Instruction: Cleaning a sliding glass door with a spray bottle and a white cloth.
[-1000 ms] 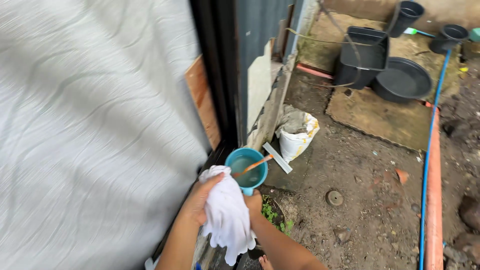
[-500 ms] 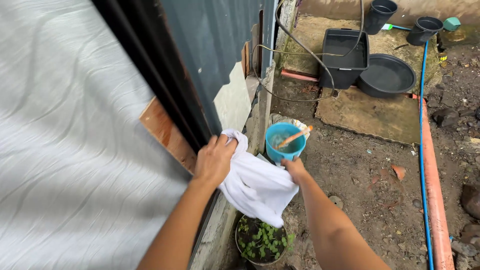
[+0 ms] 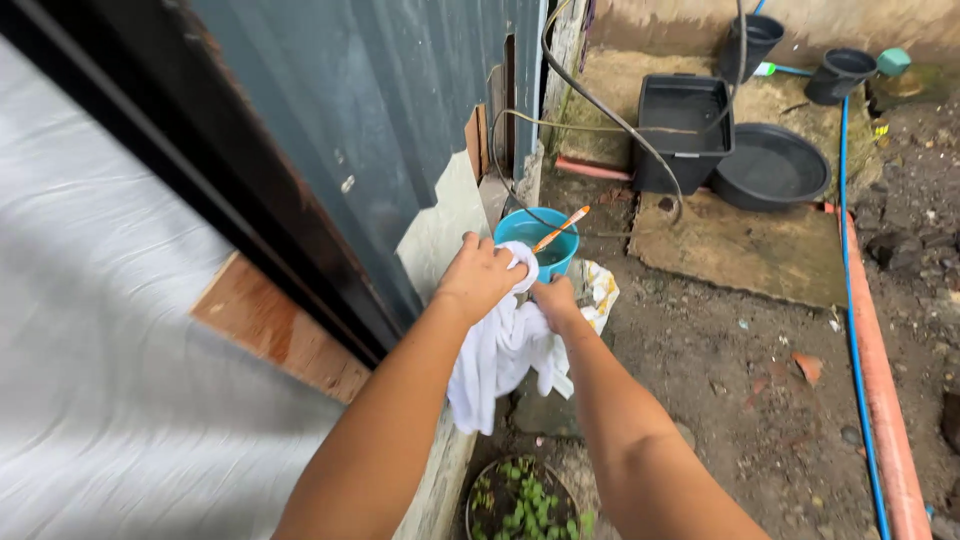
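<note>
Both hands (image 3: 480,278) (image 3: 555,300) clutch white cloth (image 3: 500,355); right apparently holds teal cup (image 3: 537,240).

At mid-frame the left hand (image 3: 480,277) is gripping the top of a cloth (image 3: 505,355), which is hanging down between both forearms. The right hand (image 3: 555,300) is sitting just right of it, under a cup (image 3: 536,238) with a stick (image 3: 560,229) leaning in it. A wall (image 3: 380,130) is filling the upper left. Two tubs (image 3: 690,125) are standing at upper right, a pipe (image 3: 880,390) is running down the right edge, and a plant pot (image 3: 515,500) is lying at bottom centre.
</note>
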